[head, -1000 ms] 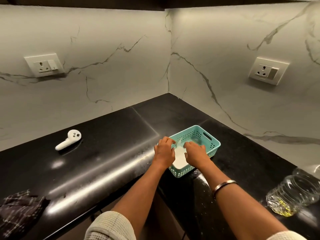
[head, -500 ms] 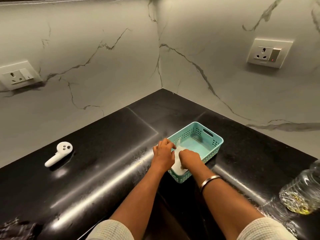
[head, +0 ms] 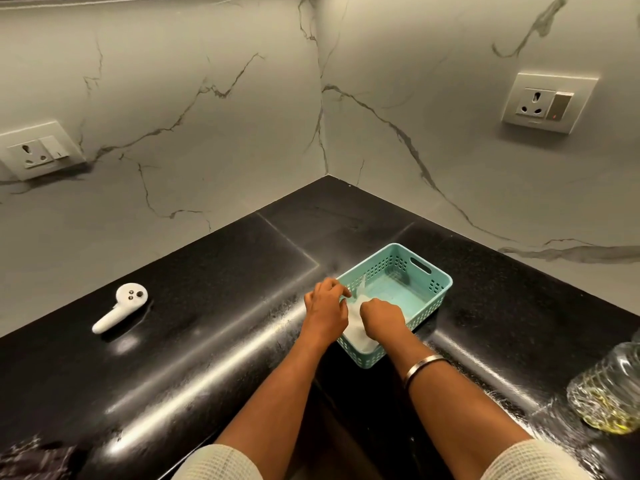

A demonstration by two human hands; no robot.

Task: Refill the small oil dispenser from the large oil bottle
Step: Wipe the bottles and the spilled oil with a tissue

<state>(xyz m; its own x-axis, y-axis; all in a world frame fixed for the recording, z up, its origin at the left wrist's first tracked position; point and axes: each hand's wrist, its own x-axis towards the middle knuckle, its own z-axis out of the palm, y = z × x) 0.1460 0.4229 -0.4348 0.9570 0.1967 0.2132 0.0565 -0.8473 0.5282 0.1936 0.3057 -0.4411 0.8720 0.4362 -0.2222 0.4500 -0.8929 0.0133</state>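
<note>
Both hands meet at the teal basket (head: 431, 308): left hand (head: 325, 306) and right hand (head: 381, 315) each grip white paper (head: 356, 327) (crumpled). The large oil bottle (head: 609, 389) lies well apart at four o'clock on the tabletop (head: 207, 306).

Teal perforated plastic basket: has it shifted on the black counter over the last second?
No. The teal perforated plastic basket sits the same way beside the seam in the black counter; only the head camera swung.

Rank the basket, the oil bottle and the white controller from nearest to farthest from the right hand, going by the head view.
1. Basket: the right hand is inside it.
2. Oil bottle: on the counter, far right edge.
3. White controller: far left, beyond the left hand.
</note>
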